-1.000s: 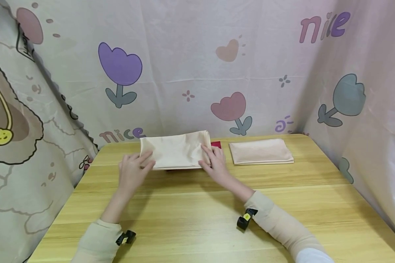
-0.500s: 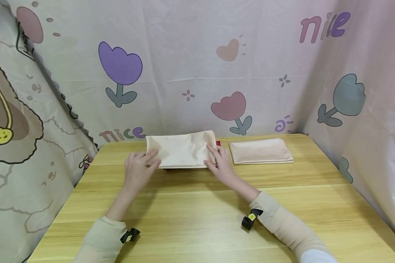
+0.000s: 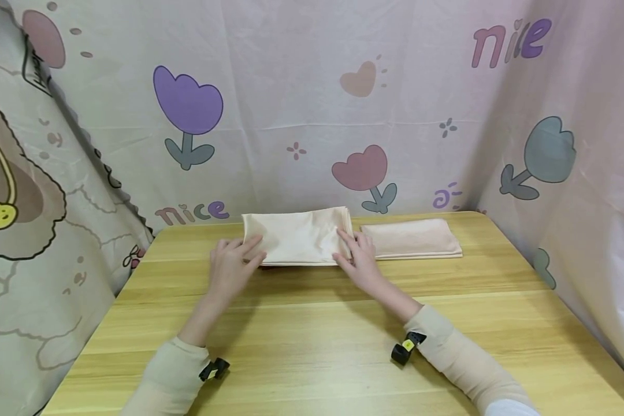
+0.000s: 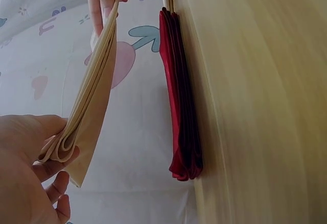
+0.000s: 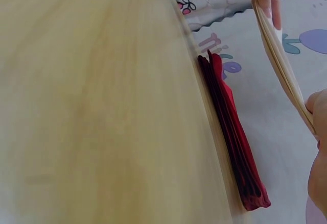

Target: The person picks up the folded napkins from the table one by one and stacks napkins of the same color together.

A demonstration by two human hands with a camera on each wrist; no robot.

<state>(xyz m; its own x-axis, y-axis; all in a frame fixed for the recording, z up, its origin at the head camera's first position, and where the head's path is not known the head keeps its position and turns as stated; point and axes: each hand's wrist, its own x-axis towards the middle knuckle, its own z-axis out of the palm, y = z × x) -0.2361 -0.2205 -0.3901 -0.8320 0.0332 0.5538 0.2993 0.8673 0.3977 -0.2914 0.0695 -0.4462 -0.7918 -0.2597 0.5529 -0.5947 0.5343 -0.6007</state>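
A folded cream cloth [image 3: 299, 237] is held up between the left hand [image 3: 229, 266] and right hand [image 3: 363, 264], fingers clamped on its 2 ends; below them, a folded red cloth [image 4: 179, 101] lies on the surface [image 3: 312, 346]. Level ends and even pressure should stop layers slipping.

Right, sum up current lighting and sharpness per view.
Head view: bright, a pale sheen on the tabletop, a soft shadow beside the left forearm, creases visible on the cream cloth. Left wrist: dimmer, inner folds of the red cloth near black. Right wrist: dim too, tabletop grain soft.
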